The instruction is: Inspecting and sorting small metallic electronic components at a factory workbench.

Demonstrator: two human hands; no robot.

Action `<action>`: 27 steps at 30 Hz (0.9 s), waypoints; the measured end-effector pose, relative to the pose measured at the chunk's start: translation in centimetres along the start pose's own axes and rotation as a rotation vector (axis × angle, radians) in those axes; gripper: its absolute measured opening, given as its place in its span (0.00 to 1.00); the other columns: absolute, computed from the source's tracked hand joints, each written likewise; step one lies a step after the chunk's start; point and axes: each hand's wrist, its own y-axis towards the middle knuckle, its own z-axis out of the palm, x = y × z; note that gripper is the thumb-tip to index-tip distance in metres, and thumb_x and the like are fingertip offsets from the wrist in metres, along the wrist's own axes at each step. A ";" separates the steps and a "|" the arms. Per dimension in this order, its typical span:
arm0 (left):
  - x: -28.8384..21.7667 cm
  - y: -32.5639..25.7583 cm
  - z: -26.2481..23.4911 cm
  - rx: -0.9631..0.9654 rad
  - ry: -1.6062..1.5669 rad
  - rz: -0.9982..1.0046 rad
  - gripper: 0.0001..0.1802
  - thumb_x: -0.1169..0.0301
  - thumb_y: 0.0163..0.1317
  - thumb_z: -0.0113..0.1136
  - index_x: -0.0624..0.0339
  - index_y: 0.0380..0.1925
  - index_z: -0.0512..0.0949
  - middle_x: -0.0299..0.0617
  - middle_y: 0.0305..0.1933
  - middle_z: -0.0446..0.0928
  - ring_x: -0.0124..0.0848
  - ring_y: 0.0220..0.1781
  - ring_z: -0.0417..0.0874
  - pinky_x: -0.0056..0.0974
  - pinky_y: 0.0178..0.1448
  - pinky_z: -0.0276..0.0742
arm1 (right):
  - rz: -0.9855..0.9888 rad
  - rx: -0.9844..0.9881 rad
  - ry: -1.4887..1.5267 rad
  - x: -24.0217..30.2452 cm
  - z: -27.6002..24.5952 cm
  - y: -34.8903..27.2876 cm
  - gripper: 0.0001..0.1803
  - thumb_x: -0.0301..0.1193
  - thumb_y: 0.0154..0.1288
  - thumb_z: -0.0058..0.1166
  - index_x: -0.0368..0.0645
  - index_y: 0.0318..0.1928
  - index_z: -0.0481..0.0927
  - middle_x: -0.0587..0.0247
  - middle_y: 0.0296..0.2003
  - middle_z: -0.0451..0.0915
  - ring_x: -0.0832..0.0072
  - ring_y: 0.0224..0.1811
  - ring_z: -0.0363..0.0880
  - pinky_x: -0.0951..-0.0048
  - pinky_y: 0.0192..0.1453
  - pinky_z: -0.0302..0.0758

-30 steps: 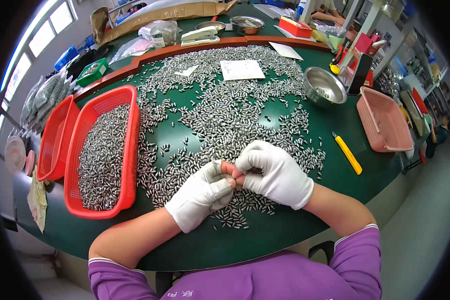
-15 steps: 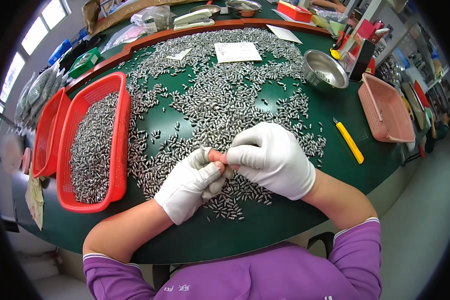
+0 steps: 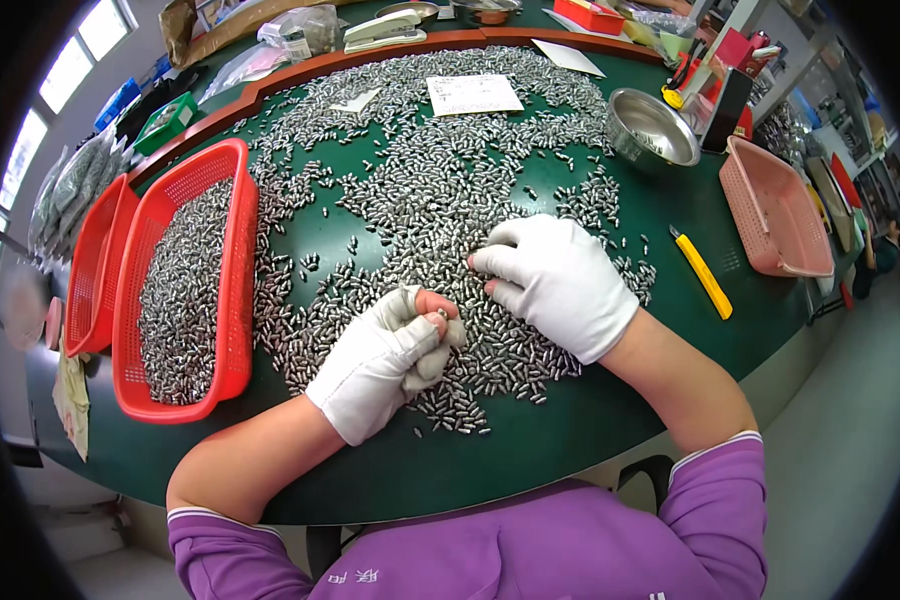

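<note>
Small silvery, bullet-shaped metal parts [image 3: 410, 200] lie in a wide, loose heap over the green table. Above the near side of this heap, my left hand [image 3: 380, 360], in a white glove with bare thumb and finger tips, is closed. Its thumb and forefinger pinch a small metal part [image 3: 443, 314], mostly hidden by them. My right hand [image 3: 560, 285], gloved the same way, is over the heap to the right. Its thumb and forefinger are bent and apart, their tips close to the parts, and I see nothing held between them.
At left stands a red plastic basket [image 3: 242, 290] full of the same parts, with another red basket [image 3: 95, 270] beside it. A yellow utility knife [image 3: 705, 278], a steel bowl [image 3: 630, 105] and a pink basket [image 3: 760, 170] are at right. A paper slip [image 3: 475, 94] lies on the heap.
My right hand has parted from my left hand and moved up and to the right, onto the heap. My left hand has stayed in place, still pinching.
</note>
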 end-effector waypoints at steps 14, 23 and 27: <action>0.2 0.3 -0.6 0.027 -0.051 0.010 0.07 0.65 0.69 0.56 0.52 0.43 0.74 0.34 0.37 0.76 0.20 0.22 0.63 0.26 0.28 0.59 | 0.098 0.003 -0.037 0.2 0.3 -0.1 0.05 0.31 0.55 0.61 0.47 0.32 0.79 0.63 0.30 0.76 0.62 0.36 0.78 0.62 0.42 0.76; 0.5 0.4 -1.2 0.133 -0.146 0.082 0.10 0.68 0.66 0.58 0.52 0.47 0.74 0.37 0.41 0.75 0.19 0.21 0.62 0.25 0.27 0.59 | 0.025 0.070 -0.007 1.1 0.1 0.3 0.05 0.28 0.52 0.61 0.46 0.31 0.80 0.64 0.31 0.78 0.63 0.37 0.78 0.63 0.40 0.76; 0.3 0.3 -0.8 0.057 -0.105 0.038 0.10 0.67 0.67 0.58 0.53 0.47 0.74 0.37 0.40 0.75 0.18 0.21 0.61 0.24 0.26 0.58 | 0.082 -0.039 0.077 0.9 0.6 0.1 0.05 0.27 0.52 0.61 0.44 0.31 0.79 0.63 0.32 0.79 0.61 0.37 0.78 0.62 0.40 0.76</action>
